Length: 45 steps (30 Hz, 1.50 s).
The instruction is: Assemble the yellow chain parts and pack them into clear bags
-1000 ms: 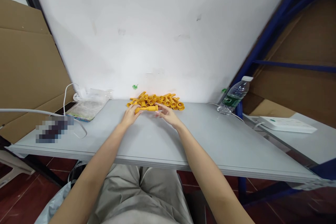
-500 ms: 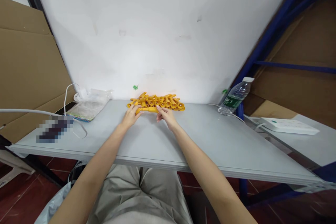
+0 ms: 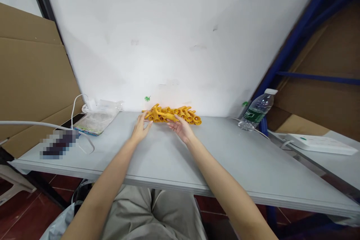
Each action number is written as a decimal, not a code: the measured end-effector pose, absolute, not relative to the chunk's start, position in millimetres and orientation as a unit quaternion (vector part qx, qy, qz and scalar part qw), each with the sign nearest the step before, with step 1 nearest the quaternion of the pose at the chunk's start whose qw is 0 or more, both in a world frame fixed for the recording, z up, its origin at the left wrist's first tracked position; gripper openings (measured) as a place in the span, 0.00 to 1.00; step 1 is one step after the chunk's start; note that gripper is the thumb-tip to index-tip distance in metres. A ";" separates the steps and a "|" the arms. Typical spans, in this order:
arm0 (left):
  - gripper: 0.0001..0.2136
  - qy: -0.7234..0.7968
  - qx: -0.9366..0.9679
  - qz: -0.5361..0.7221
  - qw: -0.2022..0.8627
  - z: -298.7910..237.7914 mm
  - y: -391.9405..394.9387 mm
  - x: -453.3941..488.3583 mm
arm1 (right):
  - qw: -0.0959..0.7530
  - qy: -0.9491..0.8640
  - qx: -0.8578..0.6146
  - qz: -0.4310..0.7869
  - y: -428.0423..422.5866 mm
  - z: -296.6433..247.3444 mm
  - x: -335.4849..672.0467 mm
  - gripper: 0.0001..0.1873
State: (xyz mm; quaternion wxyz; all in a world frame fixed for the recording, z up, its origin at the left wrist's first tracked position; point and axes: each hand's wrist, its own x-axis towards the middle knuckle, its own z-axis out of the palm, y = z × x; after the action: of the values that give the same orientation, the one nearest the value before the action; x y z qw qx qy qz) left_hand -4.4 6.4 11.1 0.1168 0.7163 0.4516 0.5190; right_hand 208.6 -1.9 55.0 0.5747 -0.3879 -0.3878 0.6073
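Observation:
A heap of yellow plastic pieces (image 3: 180, 113) lies on the grey table (image 3: 230, 157) against the white wall. One longer yellow piece (image 3: 166, 115) rests on the front of the heap. My left hand (image 3: 140, 128) lies just in front of the heap's left end, fingers stretched out and apart, holding nothing. My right hand (image 3: 181, 127) sits before the middle of the heap, palm partly up, fingers extended, fingertips touching the longer piece.
A clear plastic bag (image 3: 97, 116) with white cables lies at the left, near a blurred dark object (image 3: 57, 143). A water bottle (image 3: 257, 109) stands at the right by a blue rack post. A white power strip (image 3: 320, 143) lies on the neighbouring table. Cardboard leans at both sides.
The longer yellow piece, held between both hands above the table, now rests on the heap. Both hands have opened and moved slightly toward the wall.

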 end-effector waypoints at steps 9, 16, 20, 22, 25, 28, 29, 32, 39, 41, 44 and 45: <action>0.17 0.525 0.611 0.582 0.115 -1.8 24.2 -17.0 | 0.595 -0.646 -0.461 0.127 51.1 63.5 183.3 0.18; 0.15 0.532 0.605 0.583 0.106 -9.3 29.9 -18.5 | 0.335 -0.759 -0.555 -0.065 70.8 39.9 164.6 0.19; 0.15 0.530 0.619 0.569 0.111 -9.3 28.8 -18.9 | 0.268 -0.777 -0.565 -0.072 70.4 42.8 160.2 0.18; 0.15 0.534 0.622 0.562 0.110 -8.8 28.2 -19.0 | 0.249 -0.782 -0.567 -0.071 69.2 45.4 158.2 0.17; 0.15 0.545 0.622 0.554 0.102 -8.0 28.3 -19.4 | 0.235 -0.781 -0.573 -0.079 67.6 45.8 155.1 0.16; 0.15 0.553 0.619 0.551 0.089 -7.1 28.8 -19.8 | 0.227 -0.784 -0.572 -0.088 66.7 43.4 153.2 0.16; 0.15 0.554 0.619 0.550 0.086 -6.9 28.9 -20.0 | 0.225 -0.785 -0.571 -0.088 66.4 42.7 153.0 0.16; 0.14 0.559 0.619 0.547 0.077 -7.2 28.8 -20.8 | 0.222 -0.787 -0.570 -0.077 65.2 42.9 154.2 0.17; 0.18 0.598 0.625 0.491 0.104 -6.8 40.8 -16.6 | 0.243 -0.793 -0.558 -0.040 61.1 44.4 161.2 0.20; 0.23 0.628 0.633 0.435 0.124 -2.4 49.5 -11.2 | 0.252 -0.796 -0.548 -0.042 60.2 41.9 163.6 0.21; 0.30 0.665 0.640 0.357 0.142 6.1 65.1 -1.2 | 0.272 -0.799 -0.533 -0.053 58.5 36.3 167.3 0.21; 0.30 0.673 0.640 0.340 0.145 8.7 70.4 2.0 | 0.279 -0.798 -0.532 -0.056 57.8 34.2 168.6 0.22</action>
State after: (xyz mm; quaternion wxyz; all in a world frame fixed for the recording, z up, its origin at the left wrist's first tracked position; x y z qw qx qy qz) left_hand 2.0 70.4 8.7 0.1452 0.6405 0.6732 0.3399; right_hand 168.6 57.8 34.2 0.2787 -0.5317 -0.7978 -0.0562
